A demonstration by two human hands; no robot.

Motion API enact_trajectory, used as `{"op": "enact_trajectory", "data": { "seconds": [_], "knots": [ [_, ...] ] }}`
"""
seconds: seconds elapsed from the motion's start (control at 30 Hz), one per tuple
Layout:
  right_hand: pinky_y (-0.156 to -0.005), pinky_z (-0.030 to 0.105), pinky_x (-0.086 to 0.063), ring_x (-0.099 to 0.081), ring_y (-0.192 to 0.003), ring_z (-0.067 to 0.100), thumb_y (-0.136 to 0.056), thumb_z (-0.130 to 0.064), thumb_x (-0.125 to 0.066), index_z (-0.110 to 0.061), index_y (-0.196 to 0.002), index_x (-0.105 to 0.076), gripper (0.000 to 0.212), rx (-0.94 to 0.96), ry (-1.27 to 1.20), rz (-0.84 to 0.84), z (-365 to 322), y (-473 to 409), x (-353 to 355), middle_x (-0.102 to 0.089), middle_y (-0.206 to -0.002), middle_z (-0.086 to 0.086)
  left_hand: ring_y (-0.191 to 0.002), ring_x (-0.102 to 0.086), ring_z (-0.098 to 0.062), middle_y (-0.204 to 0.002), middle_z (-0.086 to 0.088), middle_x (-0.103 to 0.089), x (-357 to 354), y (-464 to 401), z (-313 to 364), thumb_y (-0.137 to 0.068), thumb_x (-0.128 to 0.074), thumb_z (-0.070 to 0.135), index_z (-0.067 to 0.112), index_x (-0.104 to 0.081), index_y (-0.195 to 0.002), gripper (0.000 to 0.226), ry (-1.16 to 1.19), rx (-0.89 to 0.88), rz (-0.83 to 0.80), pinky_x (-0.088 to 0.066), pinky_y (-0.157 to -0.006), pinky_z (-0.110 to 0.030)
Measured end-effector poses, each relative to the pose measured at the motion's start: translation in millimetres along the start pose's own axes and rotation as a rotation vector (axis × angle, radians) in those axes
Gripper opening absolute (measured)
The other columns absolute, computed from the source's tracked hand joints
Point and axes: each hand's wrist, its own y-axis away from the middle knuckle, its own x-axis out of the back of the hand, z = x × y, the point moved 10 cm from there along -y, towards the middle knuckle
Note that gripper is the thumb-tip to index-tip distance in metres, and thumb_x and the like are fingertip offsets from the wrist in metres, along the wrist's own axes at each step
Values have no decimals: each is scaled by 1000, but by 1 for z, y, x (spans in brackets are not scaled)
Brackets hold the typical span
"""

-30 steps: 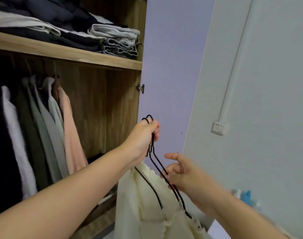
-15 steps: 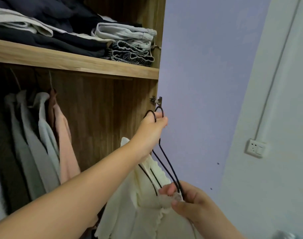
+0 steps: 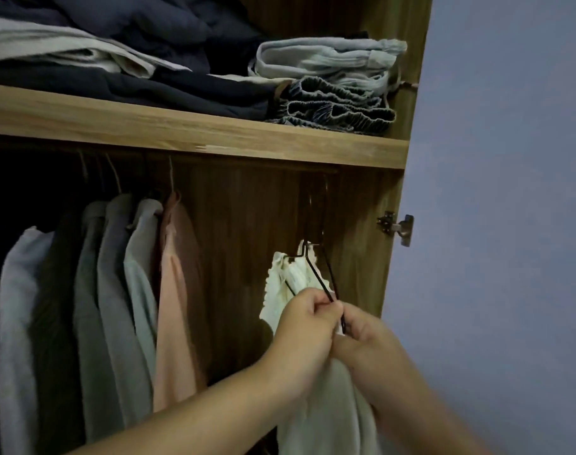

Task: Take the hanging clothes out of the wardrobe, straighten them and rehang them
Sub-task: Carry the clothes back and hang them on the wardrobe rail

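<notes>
Two hands meet at the black hanger (image 3: 316, 270) inside the wardrobe: left hand (image 3: 303, 336) and right hand (image 3: 368, 343) both pinch its wire arm, fingers curled. Cream top (image 3: 289, 284) drapes from it under the wooden shelf (image 3: 194, 136), right of the hanging clothes (image 3: 115, 307); hook end too dark to see.

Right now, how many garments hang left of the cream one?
6: pale grey garment, dark garment, grey-green garment, grey garment, light blue-grey garment, pink garment. More may hide in shadow.
</notes>
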Motion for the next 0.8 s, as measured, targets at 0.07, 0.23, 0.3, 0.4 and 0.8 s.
{"op": "enact_trajectory", "data": {
  "seconds": [0.07,0.23,0.3,0.4,0.8],
  "knots": [
    [-62,7,-47,-65,-78,-6,-89,4,-50,-16,-105,-64,30,29,-48,-74,-1,-26,-5,-70,-85,-4,-76,-58,-13,-77,-4,-58,11,-22,-6,-95,-45,13,4,-58,-90,16,56,7,90,-46,-68,-20],
    [-64,17,-52,-69,-77,8,-86,2,-59,-15,-101,-62,23,-42,-266,-166,18,-79,-20,-72,-85,1,-78,-57,-19,-81,-10,-57,50,-65,-19,-93,-38,8,9,-50,-82,17,93,36,269,-46,-66,-27],
    [-65,15,-49,-65,-79,7,-86,6,-58,-15,-99,-60,24,-60,-335,-160,27,-100,-21,-67,-89,1,-81,-53,-17,-79,-5,-54,78,-82,-16,-93,-35,7,10,-46,-77,20,-32,-11,354,-41,-67,-21],
    [-73,20,-49,-64,-89,9,-85,16,-48,-15,-98,-59,35,-87,-346,-157,39,-133,-22,-66,-95,2,-76,-55,-13,-73,-1,-49,115,-111,-15,-96,-32,9,12,-42,-75,23,-183,-43,396,-38,-58,-13],
    [-72,23,-54,-67,-84,11,-80,24,-36,-16,-97,-57,48,53,-473,-188,11,-271,-96,-68,-82,-4,-61,-51,-16,-63,-4,-47,201,-207,10,-94,-35,1,10,-43,-77,22,-364,-223,533,-35,-46,-8]
  ]
}}
